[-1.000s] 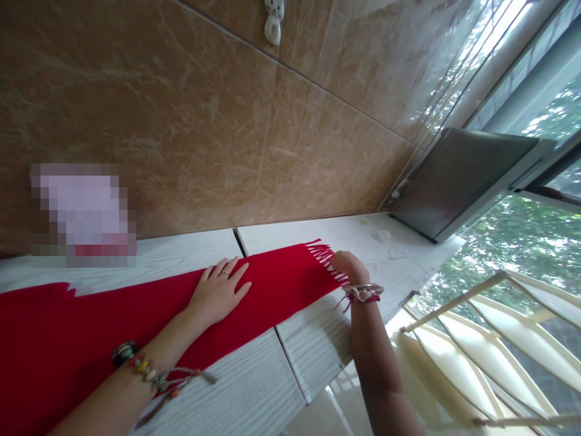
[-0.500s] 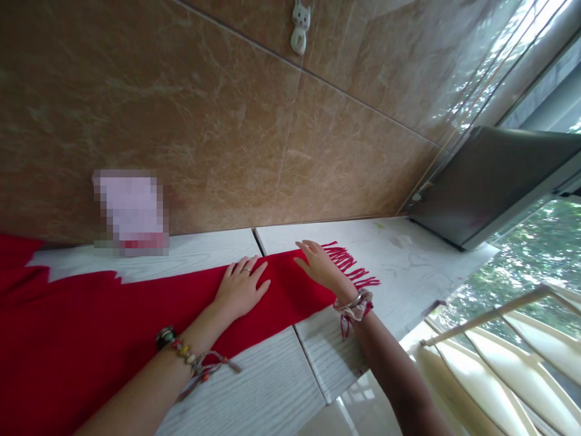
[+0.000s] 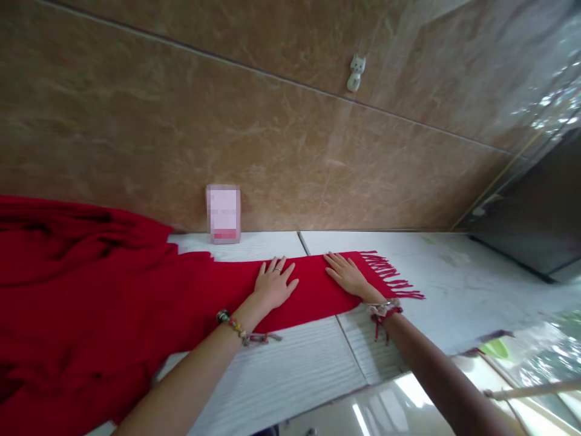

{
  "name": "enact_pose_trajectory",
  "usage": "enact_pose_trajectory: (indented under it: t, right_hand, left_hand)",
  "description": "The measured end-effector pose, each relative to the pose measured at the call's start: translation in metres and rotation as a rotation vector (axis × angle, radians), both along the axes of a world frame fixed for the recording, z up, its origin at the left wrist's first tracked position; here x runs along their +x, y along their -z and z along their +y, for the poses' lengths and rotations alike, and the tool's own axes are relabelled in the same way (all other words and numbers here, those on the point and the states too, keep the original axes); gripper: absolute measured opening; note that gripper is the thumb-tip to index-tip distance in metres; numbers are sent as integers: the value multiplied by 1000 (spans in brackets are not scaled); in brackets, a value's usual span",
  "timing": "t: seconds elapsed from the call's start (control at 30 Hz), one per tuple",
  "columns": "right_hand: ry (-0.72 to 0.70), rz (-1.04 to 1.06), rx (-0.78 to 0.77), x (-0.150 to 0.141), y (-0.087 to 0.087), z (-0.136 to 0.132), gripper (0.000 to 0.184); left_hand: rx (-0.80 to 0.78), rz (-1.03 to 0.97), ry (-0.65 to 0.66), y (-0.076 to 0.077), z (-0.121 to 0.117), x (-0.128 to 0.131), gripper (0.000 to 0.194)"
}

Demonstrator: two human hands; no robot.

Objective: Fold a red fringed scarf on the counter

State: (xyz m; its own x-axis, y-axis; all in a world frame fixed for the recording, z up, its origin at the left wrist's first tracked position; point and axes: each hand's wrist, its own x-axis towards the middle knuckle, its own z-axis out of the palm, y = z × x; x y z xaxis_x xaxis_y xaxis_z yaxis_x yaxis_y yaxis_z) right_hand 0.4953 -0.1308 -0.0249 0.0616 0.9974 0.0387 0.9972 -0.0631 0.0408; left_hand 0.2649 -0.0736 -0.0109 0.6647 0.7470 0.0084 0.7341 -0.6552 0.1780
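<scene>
A red scarf [image 3: 313, 281] with a fringed end lies across the white wood-grain surface. Its right part is spread flat, and the left part is bunched in loose folds. My left hand [image 3: 275, 286] rests palm down on the flat stretch, fingers spread, a ring on one finger. Closer to the fringe [image 3: 390, 275], my right hand [image 3: 348, 275] also lies flat on the cloth with its fingers stretched out. Neither hand grips the fabric. A beaded bracelet is on my left wrist, and a scrunchie with bangles circles my right.
A pixelated pink-and-white card-like object [image 3: 224, 212] leans against the brown marbled wall [image 3: 272, 151]. A small white cat-shaped hook [image 3: 356, 72] is fixed higher up. At the right stands a dark grey box-like object [image 3: 521, 218]; the white surface's front edge [image 3: 327, 402] drops to a tiled floor.
The view has turned left, so more bunched scarf shows. My right hand, partly raised before, now lies flat on the scarf near the fringe. My left hand stays spread on the cloth.
</scene>
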Motion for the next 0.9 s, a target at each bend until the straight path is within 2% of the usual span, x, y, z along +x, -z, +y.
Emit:
enact_pose_trajectory:
  t: [0.17, 0.3, 0.5, 0.7, 0.8, 0.9]
  right_hand:
    - [-26, -52, -9, 7, 7, 4, 47]
    - [-78, -97, -9, 14, 11, 6, 47]
    - [-108, -163, 18, 6, 10, 4, 46]
    - [14, -227, -7, -13, -9, 2, 45]
    - [78, -242, 38, -31, -20, 6, 44]
    - [128, -100, 118, -64, -27, 13, 46]
  left_hand:
    - [44, 17, -83, 1, -7, -62, 50]
    - [134, 22, -163, 3, -11, -91, 48]
    - [133, 5, -132, 0, -12, -98, 47]
    - [128, -21, -129, 3, -8, -98, 47]
    - [138, -45, -135, 4, -8, -97, 47]
    - [135, -54, -139, 3, -7, -95, 47]
